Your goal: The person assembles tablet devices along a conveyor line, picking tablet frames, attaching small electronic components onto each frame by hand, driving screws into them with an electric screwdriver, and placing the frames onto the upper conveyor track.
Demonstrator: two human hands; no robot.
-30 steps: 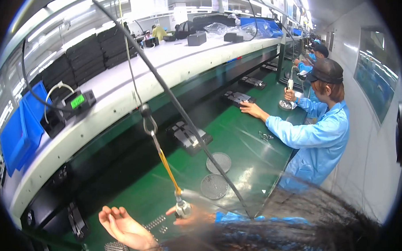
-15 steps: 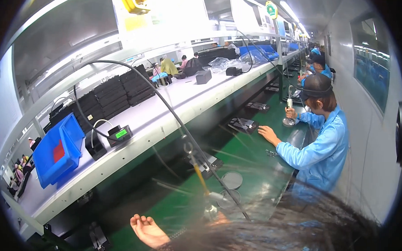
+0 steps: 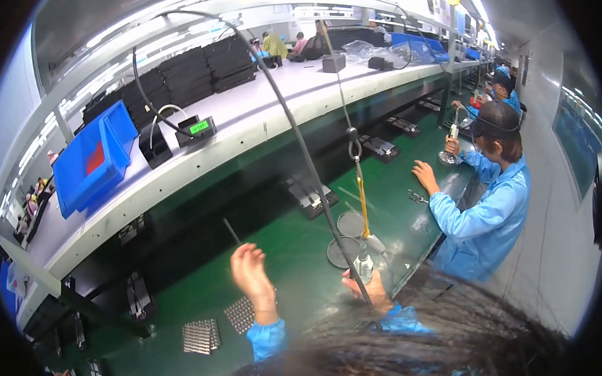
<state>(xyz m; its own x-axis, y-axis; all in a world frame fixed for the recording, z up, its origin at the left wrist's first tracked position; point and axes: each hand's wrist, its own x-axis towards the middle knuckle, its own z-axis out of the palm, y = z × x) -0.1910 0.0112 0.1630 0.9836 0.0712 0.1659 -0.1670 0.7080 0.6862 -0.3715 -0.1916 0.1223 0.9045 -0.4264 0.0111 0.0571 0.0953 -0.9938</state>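
Observation:
My right hand (image 3: 377, 291) is closed around a white electric screwdriver (image 3: 362, 265), which hangs from a yellow cord (image 3: 362, 200) on a metal ring and line. A black cable (image 3: 293, 125) crosses in front of that hand. To the left, my left hand (image 3: 251, 274) is raised over the green bench, its fingers loosely bent and slightly blurred, with nothing visible in them. Below it lie two small trays with rows of small parts, one tray (image 3: 200, 337) nearer and the other (image 3: 238, 316) beside my wrist. Two round grey dishes, one (image 3: 339, 253) nearer and one (image 3: 350, 223) farther, sit beside the screwdriver.
Dark flat assemblies (image 3: 310, 196) sit in a line along the green bench (image 3: 198, 277). Above it runs a white shelf (image 3: 250, 130) with a blue bin (image 3: 93, 161), a controller box (image 3: 195, 130) and black stacked trays (image 3: 185, 78). A co-worker (image 3: 490, 181) in blue sits to the right.
The view has shifted, showing more of the bench and the trays of small parts. My left hand has risen and turned; my right hand with the screwdriver now shows more clearly.

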